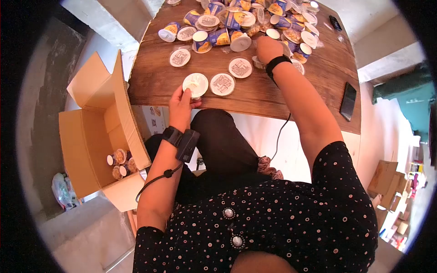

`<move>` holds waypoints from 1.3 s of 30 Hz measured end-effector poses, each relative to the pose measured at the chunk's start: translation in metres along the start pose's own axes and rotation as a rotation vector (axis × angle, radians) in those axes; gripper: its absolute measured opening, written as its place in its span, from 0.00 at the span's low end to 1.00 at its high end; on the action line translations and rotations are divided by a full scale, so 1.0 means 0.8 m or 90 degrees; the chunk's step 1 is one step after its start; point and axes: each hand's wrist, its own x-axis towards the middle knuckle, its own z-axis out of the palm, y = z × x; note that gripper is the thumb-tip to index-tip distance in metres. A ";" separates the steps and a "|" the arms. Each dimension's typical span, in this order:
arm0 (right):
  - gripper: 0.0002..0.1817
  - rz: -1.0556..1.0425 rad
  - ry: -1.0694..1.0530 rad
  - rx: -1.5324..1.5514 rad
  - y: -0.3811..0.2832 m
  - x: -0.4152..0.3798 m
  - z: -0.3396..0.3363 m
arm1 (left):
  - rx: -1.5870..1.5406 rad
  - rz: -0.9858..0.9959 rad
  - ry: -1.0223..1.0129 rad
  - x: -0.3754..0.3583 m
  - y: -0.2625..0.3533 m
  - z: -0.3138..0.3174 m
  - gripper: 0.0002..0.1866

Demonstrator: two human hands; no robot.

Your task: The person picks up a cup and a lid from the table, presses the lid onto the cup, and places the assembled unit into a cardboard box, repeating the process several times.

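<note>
A white-topped cup (pixel 195 84) is held at the near edge of the wooden table (pixel 318 88) by the left hand (pixel 180 107), with the thumb pressed on its top and the fingers curled around the side and below, so it is clamped there. Something pale is seen on that top, too blurred to be named. Just beside it, printed lids (pixel 222 85) are set out, facing up, between the held cup and the heap.

The right arm is stretched forward, and the right hand (pixel 269 48) is placed at the near side of the heap of blue and yellow cups (pixel 234 20). Its fingertips are hidden by the back of the hand, so whether they are apart or closed on something cannot be told.

The step in hand may be judged as one of picking a piece from the heap while one cup is kept ready. For the next move, a single piece would need to be separated from its crowded neighbours (several are tipped on their sides) without the others being rolled, and the left hold kept steady. At the left, a cardboard box (pixel 72 145) is placed beside the table, with a few small tubs (pixel 121 156) lying inside.
</note>
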 end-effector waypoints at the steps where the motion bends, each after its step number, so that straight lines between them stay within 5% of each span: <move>1: 0.10 -0.006 -0.002 -0.001 0.002 0.000 0.001 | -0.002 0.000 0.006 -0.001 0.001 -0.001 0.17; 18: 0.10 -0.010 -0.018 -0.028 0.014 0.000 0.002 | -0.054 -0.020 0.065 -0.035 -0.012 0.000 0.17; 24: 0.11 0.027 0.068 0.174 0.036 0.003 0.009 | -0.025 -0.010 0.070 -0.034 -0.016 0.001 0.15; 28: 0.18 0.126 -0.020 0.119 0.020 0.013 0.009 | -0.024 -0.014 0.081 -0.033 -0.018 -0.005 0.16; 33: 0.12 0.101 -0.060 0.106 0.013 0.036 0.027 | -0.024 -0.030 0.077 -0.034 -0.018 -0.011 0.16; 39: 0.15 0.030 0.126 0.181 0.022 -0.009 0.003 | -0.030 -0.036 0.083 -0.038 -0.018 -0.018 0.14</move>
